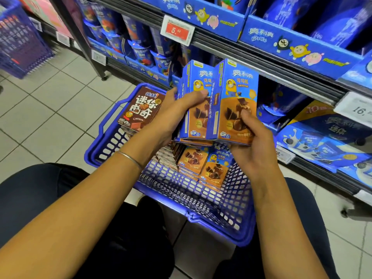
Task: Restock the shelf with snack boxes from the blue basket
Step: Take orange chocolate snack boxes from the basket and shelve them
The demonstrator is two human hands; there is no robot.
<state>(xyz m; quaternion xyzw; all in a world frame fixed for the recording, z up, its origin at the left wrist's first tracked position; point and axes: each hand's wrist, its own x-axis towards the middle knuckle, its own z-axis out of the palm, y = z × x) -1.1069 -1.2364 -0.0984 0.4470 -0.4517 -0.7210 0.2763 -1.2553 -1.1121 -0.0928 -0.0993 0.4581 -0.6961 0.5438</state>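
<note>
Two blue snack boxes face the camera, upright and side by side, touching, held just above the blue basket (94, 150) and in front of the shelf (261, 57). The left box (199, 77) is gripped by the left hand (177, 111), thumb curled across its front and fingers behind. Thin edges of more boxes of the same kind show behind it in that hand, but how many cannot be told. The right box (239, 81) is gripped by the right hand (255, 146), thumb pressed on its front and palm under its lower end.

In the basket below the hands lie two flat boxes (203, 166) of the same blue-and-orange print, side by side, each on top of a stack whose depth is unclear. One brown box (141, 109) stands leaning at the basket's far left corner, with a row of brown box edges running from it toward the flat ones.

One thin bracelet (130, 158) circles the left wrist. The shelf holds blue display trays and cups. On its rails hang one red price tag (177, 30) and one large white price tag (358, 110) among smaller ones. A second basket (20, 47) stands on the tiled floor (50, 109) at the upper left.
</note>
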